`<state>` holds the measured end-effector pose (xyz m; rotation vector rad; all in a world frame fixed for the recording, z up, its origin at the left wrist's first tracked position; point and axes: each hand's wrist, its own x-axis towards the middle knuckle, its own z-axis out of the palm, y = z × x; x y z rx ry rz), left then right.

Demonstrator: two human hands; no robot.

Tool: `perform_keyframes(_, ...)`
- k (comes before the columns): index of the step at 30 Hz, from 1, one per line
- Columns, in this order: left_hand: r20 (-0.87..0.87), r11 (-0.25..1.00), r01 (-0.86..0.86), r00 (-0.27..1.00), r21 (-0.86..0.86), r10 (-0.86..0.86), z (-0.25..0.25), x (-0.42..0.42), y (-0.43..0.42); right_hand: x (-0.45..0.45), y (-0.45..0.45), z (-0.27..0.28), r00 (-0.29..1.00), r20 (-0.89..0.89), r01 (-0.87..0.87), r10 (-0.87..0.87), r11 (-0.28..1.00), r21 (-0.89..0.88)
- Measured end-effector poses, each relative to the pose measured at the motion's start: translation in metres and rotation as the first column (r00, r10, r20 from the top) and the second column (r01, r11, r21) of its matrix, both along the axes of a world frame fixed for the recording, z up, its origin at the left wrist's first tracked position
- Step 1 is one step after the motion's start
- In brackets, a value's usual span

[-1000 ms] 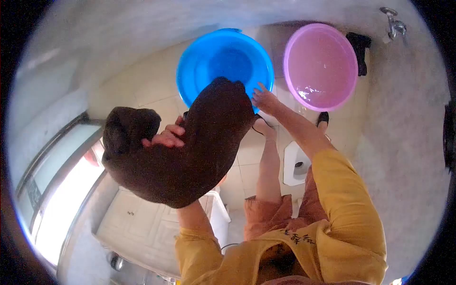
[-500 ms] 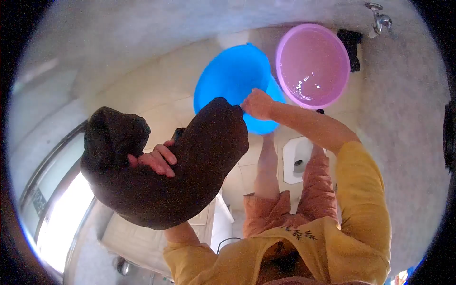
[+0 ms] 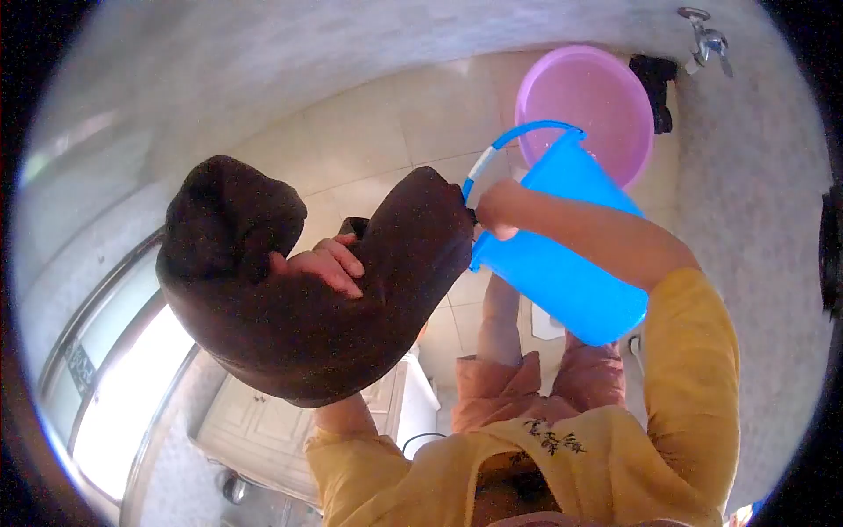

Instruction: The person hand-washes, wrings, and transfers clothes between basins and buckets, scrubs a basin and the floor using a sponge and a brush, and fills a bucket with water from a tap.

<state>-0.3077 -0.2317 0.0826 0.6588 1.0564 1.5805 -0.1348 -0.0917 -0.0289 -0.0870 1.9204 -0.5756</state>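
Note:
A thick, dark brown bundle of cloth [image 3: 290,325], apparently a garment, lies curved over my left forearm. My left hand [image 3: 325,266] is wrapped round its inner side, fingers curled on the fabric. A blue bucket [image 3: 571,255] is tipped sideways, its mouth towards the bundle and its base towards my legs. My right hand [image 3: 500,209] is closed at the bucket's rim, right beside the end of the cloth; its fingertips are partly hidden. The bucket's handle [image 3: 527,130] arcs out to the left, partly behind the cloth.
A pink basin [image 3: 536,83] of water stands on the tiled floor [image 3: 360,149], partly behind the bucket. Beside it lies a black item [image 3: 654,92] by the wall. A tap [image 3: 705,42] sticks out at upper right. A squat toilet [image 3: 546,323] shows beneath the bucket; a cabinet [image 3: 263,422] stands lower left.
The bucket has swung down and right, so its mouth now faces the cloth and its side covers part of the basin and toilet. Both hands and the bundle have shifted slightly right.

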Motion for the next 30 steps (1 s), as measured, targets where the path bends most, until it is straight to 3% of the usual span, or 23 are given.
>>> perform_keyframes(3,-0.027,0.996,-0.049,0.999,-0.072,0.047,0.011,0.008,0.012,-0.016,0.0,-0.004,0.989,0.088,-0.115,0.118,0.993,-0.037)
perform_keyframes(6,-0.036,0.997,-0.036,0.999,-0.066,0.034,-0.003,0.003,0.01,-0.025,-0.008,-0.022,0.971,0.149,-0.183,0.185,0.983,-0.025)
perform_keyframes(8,-0.056,0.992,-0.122,0.991,-0.032,0.12,0.006,0.012,0.008,-0.025,-0.016,-0.024,0.96,0.161,-0.226,0.229,0.974,-0.037)
perform_keyframes(12,-0.064,0.977,-0.215,0.975,-0.004,0.214,-0.005,0.011,-0.008,-0.029,-0.021,-0.021,0.967,0.15,-0.207,0.208,0.978,-0.021)
perform_keyframes(15,-0.137,0.986,-0.158,0.977,0.048,0.163,-0.003,0.001,-0.008,-0.035,-0.024,-0.02,0.989,-0.012,-0.15,0.15,0.989,0.014)
perform_keyframes(18,0.071,0.979,-0.159,0.986,0.131,0.151,0.008,-0.002,-0.004,-0.043,-0.025,-0.009,0.984,0.029,-0.176,0.175,0.983,0.046)
perform_keyframes(20,0.074,0.977,-0.179,0.982,0.118,0.172,0.012,-0.006,-0.006,-0.042,-0.02,0.013,0.982,-0.057,-0.181,0.18,0.983,-0.028)
perform_keyframes(24,0.072,0.971,-0.219,0.975,0.093,0.212,0.015,-0.013,-0.013,-0.029,-0.032,0.006,0.981,-0.163,-0.116,0.108,0.992,-0.042)
perform_keyframes(26,0.061,0.968,-0.24,0.97,0.074,0.236,0.013,-0.017,-0.016,-0.023,-0.047,-0.01,0.896,-0.44,0.062,-0.054,0.998,0.004)
perform_keyframes(27,0.053,0.966,-0.252,0.967,0.06,0.249,0.01,-0.019,-0.018,-0.02,-0.052,-0.019,0.898,-0.436,0.065,-0.056,0.998,0.006)
perform_keyframes(29,0.032,0.96,-0.28,0.96,0.028,0.279,0.003,-0.024,-0.022,-0.014,-0.059,-0.04,0.684,-0.726,-0.024,0.077,0.996,0.084)
perform_keyframes(30,0.022,0.954,-0.299,0.954,-0.001,0.299,-0.004,-0.03,-0.021,-0.018,-0.069,-0.073,0.605,-0.795,0.027,0.049,0.996,0.082)
